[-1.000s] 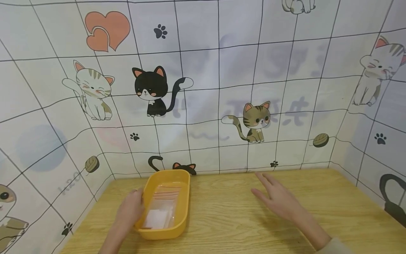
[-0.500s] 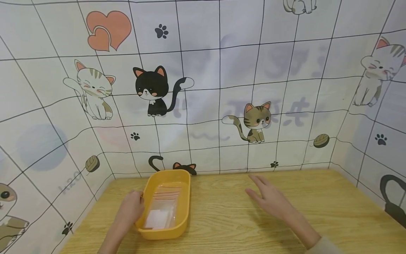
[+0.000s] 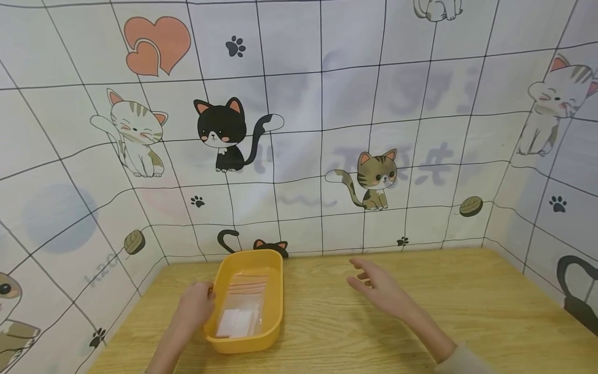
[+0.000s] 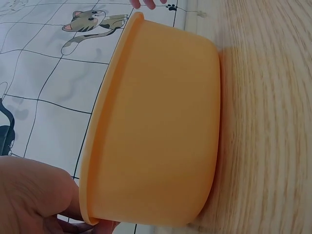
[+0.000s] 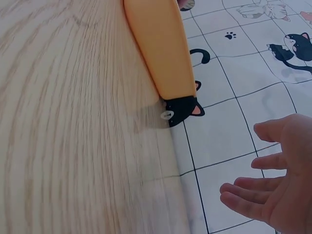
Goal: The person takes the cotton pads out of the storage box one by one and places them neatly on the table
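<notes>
A yellow plastic basin [image 3: 275, 311] with rounded corners stands on the left part of the table. Inside it lie clear plastic zip bags [image 3: 245, 301] with pinkish seal lines, and a white patch shows near their lower end. My left hand [image 3: 195, 306] grips the basin's left rim; in the left wrist view that hand [image 4: 36, 195] holds the rim at the bottom left, some fingers hidden behind the wall. To the right of the basin, my right hand [image 3: 380, 291] hovers over the table with fingers loosely extended, holding nothing. The right wrist view shows its fingers spread apart.
The light wood-grain table [image 3: 327, 322] meets a white grid-patterned cloth [image 3: 303, 156] printed with cartoon cats at the back and both sides. The basin's far end is close to the back cloth.
My right hand has moved left, closer to the basin, its fingers bending slightly more. The basin has shifted a little to the right with my left hand still on its rim.
</notes>
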Demonstrator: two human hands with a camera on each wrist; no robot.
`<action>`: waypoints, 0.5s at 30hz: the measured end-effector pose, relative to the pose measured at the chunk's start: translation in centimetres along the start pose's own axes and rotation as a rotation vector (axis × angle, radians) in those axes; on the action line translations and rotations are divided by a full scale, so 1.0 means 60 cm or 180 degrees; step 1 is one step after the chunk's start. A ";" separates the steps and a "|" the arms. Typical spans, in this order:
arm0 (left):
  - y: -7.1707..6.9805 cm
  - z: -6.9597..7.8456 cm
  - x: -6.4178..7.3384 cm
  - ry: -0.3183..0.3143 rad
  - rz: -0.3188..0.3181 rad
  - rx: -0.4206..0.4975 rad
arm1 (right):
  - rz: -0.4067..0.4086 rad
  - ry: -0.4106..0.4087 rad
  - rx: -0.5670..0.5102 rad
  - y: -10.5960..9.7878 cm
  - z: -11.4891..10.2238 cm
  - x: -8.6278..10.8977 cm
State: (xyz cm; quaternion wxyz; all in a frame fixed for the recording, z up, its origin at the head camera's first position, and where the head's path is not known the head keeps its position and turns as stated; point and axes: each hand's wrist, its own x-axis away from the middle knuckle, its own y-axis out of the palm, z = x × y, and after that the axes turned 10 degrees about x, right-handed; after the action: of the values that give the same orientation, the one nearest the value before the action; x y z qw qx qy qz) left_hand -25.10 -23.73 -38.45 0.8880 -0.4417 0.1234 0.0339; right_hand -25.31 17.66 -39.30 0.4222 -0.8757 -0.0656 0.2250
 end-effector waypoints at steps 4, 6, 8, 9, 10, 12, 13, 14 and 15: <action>0.001 0.001 0.000 0.0020 -0.0006 0.0016 | -0.0012 0.0037 -0.0219 0.009 -0.013 -0.005; 0.002 0.002 0.000 0.0045 0.0003 0.0035 | -0.0002 0.0056 -0.0290 0.012 -0.018 -0.007; 0.003 0.003 0.001 0.0056 0.0010 0.0054 | 0.0003 0.0078 -0.0355 0.014 -0.024 -0.009; 0.004 0.003 0.000 0.0061 0.0008 0.0058 | 0.0003 0.0078 -0.0391 0.015 -0.026 -0.010; 0.004 0.004 0.000 0.0057 0.0001 0.0067 | 0.0006 0.0074 -0.0436 0.016 -0.029 -0.011; 0.006 0.006 0.000 0.0042 -0.0012 0.0087 | 0.0007 0.0088 -0.0523 0.018 -0.036 -0.013; 0.007 0.007 -0.001 0.0031 -0.0021 0.0093 | 0.0006 0.0089 -0.0559 0.019 -0.039 -0.014; 0.007 0.009 -0.001 0.0022 -0.0027 0.0111 | 0.0002 0.0089 -0.0588 0.020 -0.043 -0.015; 0.008 0.011 -0.001 0.0018 -0.0027 0.0121 | -0.0012 0.0092 -0.0612 0.021 -0.046 -0.016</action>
State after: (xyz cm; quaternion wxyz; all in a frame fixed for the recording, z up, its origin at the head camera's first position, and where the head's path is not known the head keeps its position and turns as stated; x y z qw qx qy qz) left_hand -25.11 -22.93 -38.43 0.8960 -0.4254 0.1246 0.0266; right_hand -25.00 14.59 -38.46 0.3375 -0.9152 -0.0825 0.2042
